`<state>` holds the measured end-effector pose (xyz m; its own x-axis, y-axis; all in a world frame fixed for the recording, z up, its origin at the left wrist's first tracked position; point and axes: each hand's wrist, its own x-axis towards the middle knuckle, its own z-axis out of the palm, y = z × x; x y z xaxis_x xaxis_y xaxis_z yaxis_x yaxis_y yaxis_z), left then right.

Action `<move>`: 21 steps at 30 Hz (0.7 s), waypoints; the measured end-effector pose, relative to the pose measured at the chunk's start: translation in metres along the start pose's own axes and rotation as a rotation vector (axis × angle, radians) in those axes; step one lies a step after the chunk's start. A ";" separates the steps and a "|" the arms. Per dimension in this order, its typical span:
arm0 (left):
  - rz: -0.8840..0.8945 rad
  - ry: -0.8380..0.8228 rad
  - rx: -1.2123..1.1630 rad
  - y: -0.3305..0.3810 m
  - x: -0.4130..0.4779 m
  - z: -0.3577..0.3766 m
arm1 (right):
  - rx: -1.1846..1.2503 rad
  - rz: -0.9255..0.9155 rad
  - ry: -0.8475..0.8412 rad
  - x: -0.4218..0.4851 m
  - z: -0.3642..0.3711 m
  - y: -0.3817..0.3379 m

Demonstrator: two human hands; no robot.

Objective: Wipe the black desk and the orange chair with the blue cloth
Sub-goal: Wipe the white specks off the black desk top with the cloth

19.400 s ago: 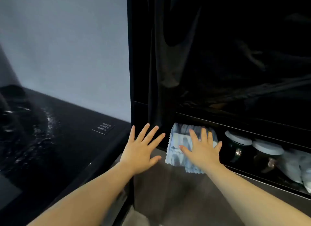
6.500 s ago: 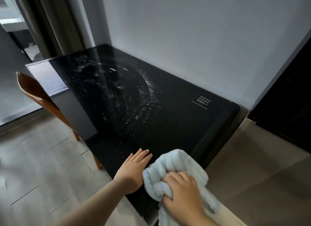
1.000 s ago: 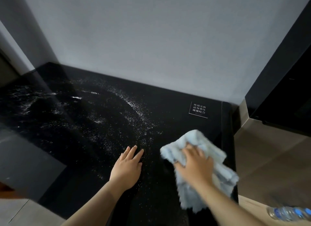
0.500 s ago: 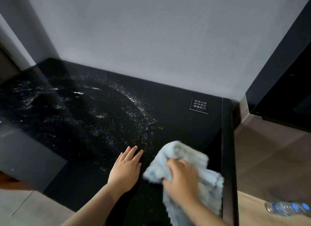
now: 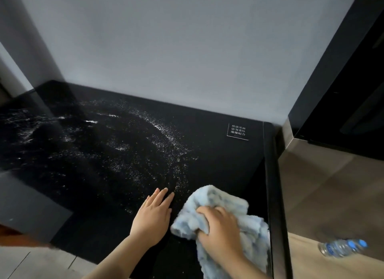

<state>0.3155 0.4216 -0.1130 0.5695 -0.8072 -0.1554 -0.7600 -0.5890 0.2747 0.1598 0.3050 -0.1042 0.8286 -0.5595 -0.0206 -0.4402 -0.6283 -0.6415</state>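
Most of the black surface (image 5: 228, 164) is showing white specks (image 5: 164, 131) across its middle and left, so wiping is looking barely begun. The right hand (image 5: 220, 231) is gripping the bunched blue cloth (image 5: 214, 197) near the front right corner. The left hand (image 5: 152, 214) is lying flat beside it, fingers straight. The orange chair (image 5: 10, 235), a sliver at front left, is probably waiting unwiped.

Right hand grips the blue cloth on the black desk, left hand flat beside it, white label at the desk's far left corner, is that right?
Not quite: the head view shows the white label at the far right corner of the black desk, not the left. The right hand does grip the blue cloth, with the left hand flat beside it.
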 end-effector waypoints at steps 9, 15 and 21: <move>0.163 -0.091 0.029 -0.030 -0.034 -0.009 | -0.422 0.544 0.484 -0.023 -0.013 -0.002; 0.166 0.028 0.184 -0.065 -0.062 -0.014 | -0.173 0.364 0.465 -0.036 0.060 -0.079; 0.080 -0.088 0.239 -0.122 -0.072 -0.020 | -0.318 0.893 0.643 -0.077 0.007 -0.027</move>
<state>0.3739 0.5523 -0.1161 0.4832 -0.8455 -0.2273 -0.8597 -0.5073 0.0596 0.1102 0.3686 -0.0911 -0.1140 -0.9900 0.0832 -0.9258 0.0755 -0.3703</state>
